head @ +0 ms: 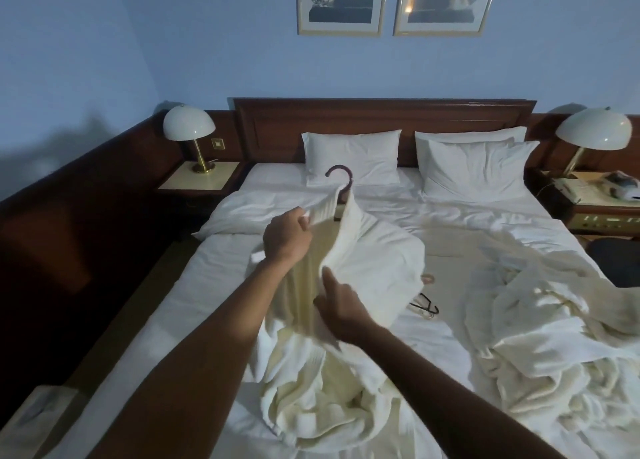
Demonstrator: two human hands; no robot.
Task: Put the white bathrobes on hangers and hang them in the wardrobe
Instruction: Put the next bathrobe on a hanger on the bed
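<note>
1. Both bare forearms reach out over the foot edge of the bed [207, 285], toward its middle.
2. The left hand [286, 237] pinches the collar of a white bathrobe [374, 257], fingers curled round the fabric, holding it up above the mattress.
3. The right hand [341, 304] grips the robe's front edge lower down, thumb raised against the cloth.
4. A dark hanger hook [340, 176] sticks up from the collar; the robe's lower part pools on the sheet near the foot edge.
5. A second bathrobe [540, 323] lies crumpled toward the bed's right edge.
6. Another hanger [426, 306] lies flat on the sheet between the two robes.
7. Pillows [353, 157] lean at the headboard [381, 115]; a lamp [188, 124] stands on each bedside table.
</note>
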